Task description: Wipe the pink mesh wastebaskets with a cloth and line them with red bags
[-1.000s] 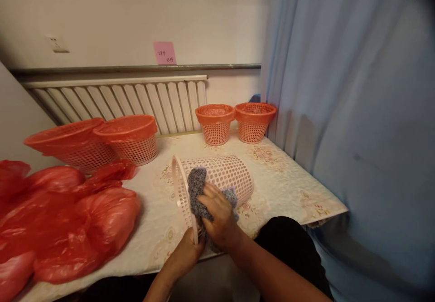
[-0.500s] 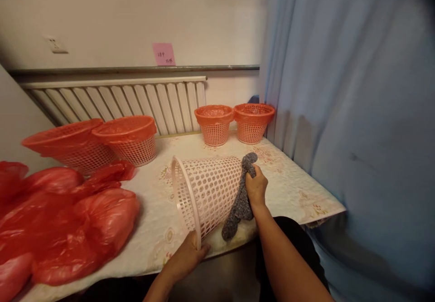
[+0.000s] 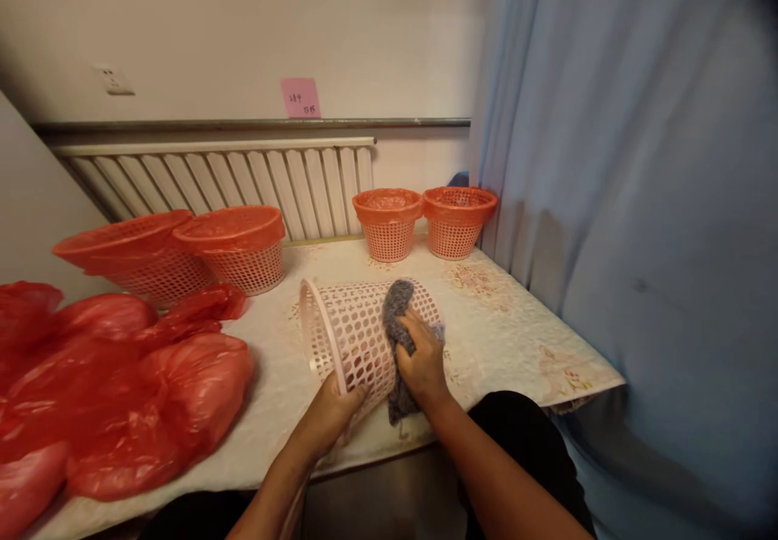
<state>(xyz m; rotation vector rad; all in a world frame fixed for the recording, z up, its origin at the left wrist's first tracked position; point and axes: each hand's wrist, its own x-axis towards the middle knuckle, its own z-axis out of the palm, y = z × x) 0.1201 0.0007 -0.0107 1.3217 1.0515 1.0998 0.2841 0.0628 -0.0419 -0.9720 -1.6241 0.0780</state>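
A pale pink perforated basket [image 3: 358,337] lies on its side near the table's front edge, its open rim facing left. My left hand [image 3: 331,414] grips the lower part of that rim, thumb outside and the other fingers partly hidden. My right hand [image 3: 421,357] presses a dark grey cloth [image 3: 398,313] against the basket's side wall, towards its base. The cloth hangs down below the fingers along the basket.
Red plastic bags [image 3: 134,394] are heaped on the table [image 3: 516,337] at the left. Behind stand red-lined baskets, two at the back left [image 3: 249,268] and two at the back right [image 3: 389,240]. A blue curtain [image 3: 608,199] hangs at the right.
My right hand and the cloth have moved left from the basket's base onto its side wall. My left hand has shifted slightly up and left with the rim. The view has shifted slightly.
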